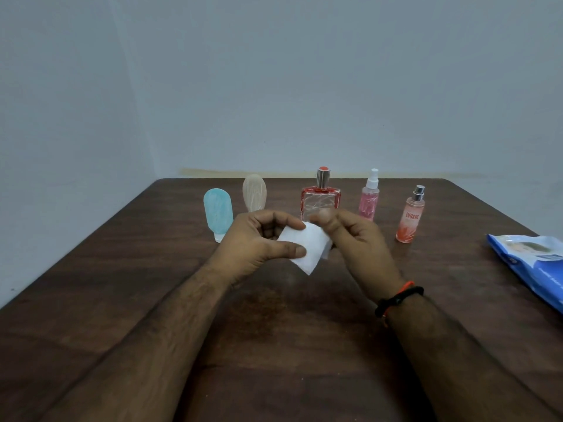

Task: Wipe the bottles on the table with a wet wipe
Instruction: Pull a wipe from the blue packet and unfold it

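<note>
Both my hands hold a folded white wet wipe (pixel 307 249) above the middle of the brown table (pixel 122 269). My left hand (pixel 259 242) pinches its left edge between thumb and fingers, and my right hand (pixel 353 239) pinches its right edge. Behind them several bottles stand in a row: a blue tube bottle (pixel 217 215) upside down on its cap, a beige tube bottle (pixel 254 192), a square red perfume bottle (pixel 320 196) partly hidden by my right hand, a pink spray bottle (pixel 369 197), and an orange spray bottle (pixel 410 215).
A blue pack of wet wipes (pixel 530 263) lies at the table's right edge. A pale wall (pixel 274 86) rises right behind the table's far edge and along its left side.
</note>
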The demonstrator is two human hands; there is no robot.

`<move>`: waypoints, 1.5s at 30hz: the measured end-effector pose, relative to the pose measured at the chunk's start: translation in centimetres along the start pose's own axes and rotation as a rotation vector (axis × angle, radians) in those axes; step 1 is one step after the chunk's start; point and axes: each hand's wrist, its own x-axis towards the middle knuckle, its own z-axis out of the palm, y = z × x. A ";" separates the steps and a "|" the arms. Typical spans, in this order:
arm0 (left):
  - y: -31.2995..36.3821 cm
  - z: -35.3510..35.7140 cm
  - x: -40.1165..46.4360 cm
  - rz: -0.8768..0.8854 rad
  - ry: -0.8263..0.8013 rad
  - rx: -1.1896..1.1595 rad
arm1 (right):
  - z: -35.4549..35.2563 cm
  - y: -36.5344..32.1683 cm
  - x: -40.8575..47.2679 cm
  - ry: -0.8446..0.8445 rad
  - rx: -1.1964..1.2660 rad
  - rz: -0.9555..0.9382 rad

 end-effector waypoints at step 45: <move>-1.3 1.4 0.8 0.034 0.121 0.014 | 0.0 0.8 -0.1 -0.096 0.351 0.250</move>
